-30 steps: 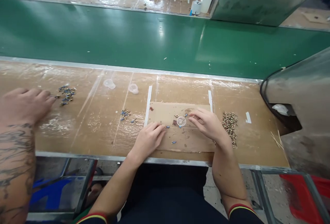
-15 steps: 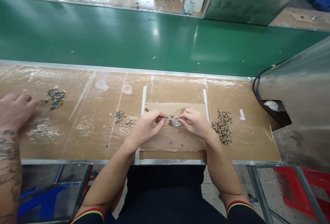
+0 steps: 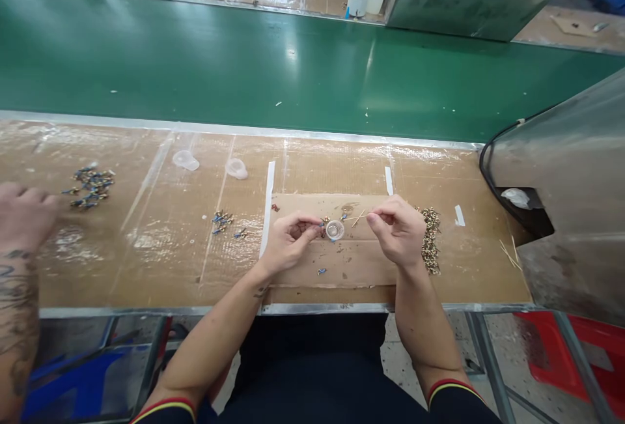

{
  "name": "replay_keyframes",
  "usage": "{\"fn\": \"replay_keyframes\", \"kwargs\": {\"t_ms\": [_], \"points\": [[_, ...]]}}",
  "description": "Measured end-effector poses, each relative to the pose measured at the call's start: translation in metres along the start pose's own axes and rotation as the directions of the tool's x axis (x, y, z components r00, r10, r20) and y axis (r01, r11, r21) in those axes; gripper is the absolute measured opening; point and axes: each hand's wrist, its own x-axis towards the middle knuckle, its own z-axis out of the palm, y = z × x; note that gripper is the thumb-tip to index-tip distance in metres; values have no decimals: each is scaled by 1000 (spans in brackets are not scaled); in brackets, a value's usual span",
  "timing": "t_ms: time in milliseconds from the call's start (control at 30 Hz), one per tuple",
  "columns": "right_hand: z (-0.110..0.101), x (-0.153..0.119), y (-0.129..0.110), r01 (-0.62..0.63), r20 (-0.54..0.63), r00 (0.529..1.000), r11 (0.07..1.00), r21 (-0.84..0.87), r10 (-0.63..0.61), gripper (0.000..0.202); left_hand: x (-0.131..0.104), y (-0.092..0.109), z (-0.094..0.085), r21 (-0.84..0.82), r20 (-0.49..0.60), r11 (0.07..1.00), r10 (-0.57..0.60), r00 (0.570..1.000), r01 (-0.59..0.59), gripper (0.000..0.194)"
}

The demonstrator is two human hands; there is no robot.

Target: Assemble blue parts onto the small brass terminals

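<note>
My left hand pinches a small blue and brass part at its fingertips, just left of a small clear cup. My right hand holds a thin wooden stick whose tip points down toward the cup. The cup stands on a cardboard pad taped to the bench, with a few loose small parts around it. A pile of brass parts lies beside my right hand, partly hidden by it.
A green conveyor belt runs behind the bench. A co-worker's tattooed hand rests at the left near a heap of blue parts. Two clear caps lie near some blue parts. A metal housing stands at the right.
My right hand has drawn back to the right and lifted the stick off the cup. My left hand stays pinched by the cup. The co-worker's hand slid further left.
</note>
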Motion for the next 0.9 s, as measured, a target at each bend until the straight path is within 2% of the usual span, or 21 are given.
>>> {"fn": "replay_keyframes", "kwargs": {"t_ms": [100,333,667,900], "points": [[7,-2,-5,30,-61,998,998,53,-27,11,-2,1,4,8,20,999,-31,999,31,13],[19,-6,-11,54,-9,999,995,89,-54,10,-2,5,4,9,12,998,-63,998,63,19],[24,-9,-12,98,-40,995,992,83,-95,9,2,5,5,-150,-14,975,-168,986,164,35],[25,-10,-11,104,-71,992,993,60,-100,10,4,10,2,-265,12,939,-225,974,221,25]]}}
